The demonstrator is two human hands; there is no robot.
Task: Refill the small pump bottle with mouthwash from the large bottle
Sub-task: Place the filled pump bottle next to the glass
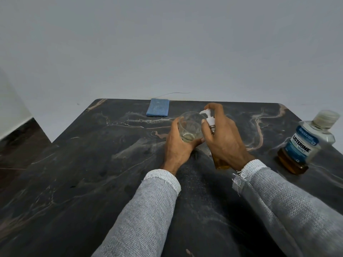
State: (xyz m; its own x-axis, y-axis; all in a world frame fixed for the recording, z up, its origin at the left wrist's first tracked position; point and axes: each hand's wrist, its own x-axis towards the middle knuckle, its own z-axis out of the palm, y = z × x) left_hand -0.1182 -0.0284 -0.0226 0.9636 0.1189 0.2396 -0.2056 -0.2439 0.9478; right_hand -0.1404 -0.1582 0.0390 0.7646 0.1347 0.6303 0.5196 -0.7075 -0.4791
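Near the middle of the dark marbled table, the small amber pump bottle stands roughly upright, white nozzle aimed left over the clear glass tumbler, right hand curled round it, left hand cupping the tumbler.

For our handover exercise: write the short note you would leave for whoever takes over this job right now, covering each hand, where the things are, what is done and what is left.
Left hand: grip round the glass, which holds a little pale liquid.
Right hand: grip round the pump bottle, a finger on the pump, whose nozzle points over the glass.
Large bottle: capped, on the table to the right, amber liquid low in it.
Cloth: folded at the far edge.
Done: pump fitted; the bottle shows amber liquid.
Left: judging by this, finish the pump test and set both down.
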